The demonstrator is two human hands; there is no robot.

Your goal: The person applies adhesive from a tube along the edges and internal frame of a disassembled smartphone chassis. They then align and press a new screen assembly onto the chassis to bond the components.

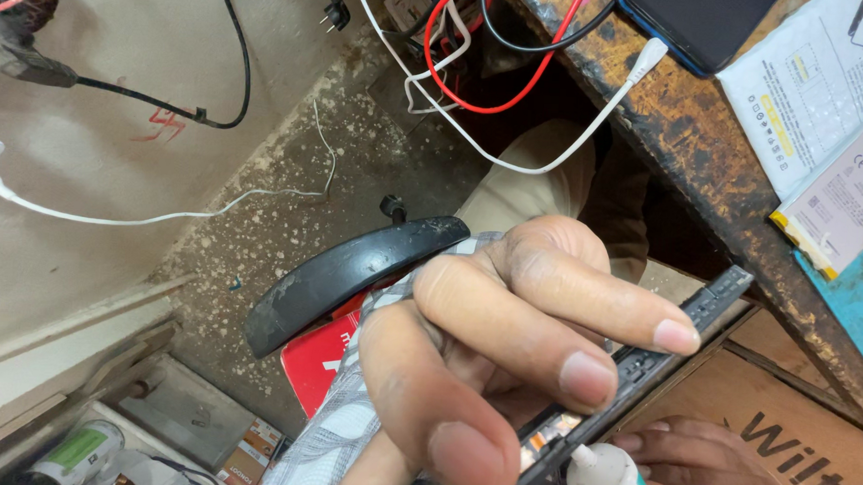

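Below bench edge | left fingers grasping phone frame | right fingers grasping glue bottle

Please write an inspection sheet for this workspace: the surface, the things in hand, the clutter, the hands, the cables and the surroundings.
Surface: worn wooden bench, stained and chipped at its edge.
Job's things: opened black phone, held edge-on; white glue bottle with its nozzle at the phone's lower end.
Clutter: leaflets and a dark phone on the bench.
Grippers: left hand grips the opened phone; right hand is below it, by the bottle; its grip is hidden.
Cables: white cable plugged into the dark phone; red wire; black cable.
Surroundings: speckled floor, black chair armrest, cardboard box.
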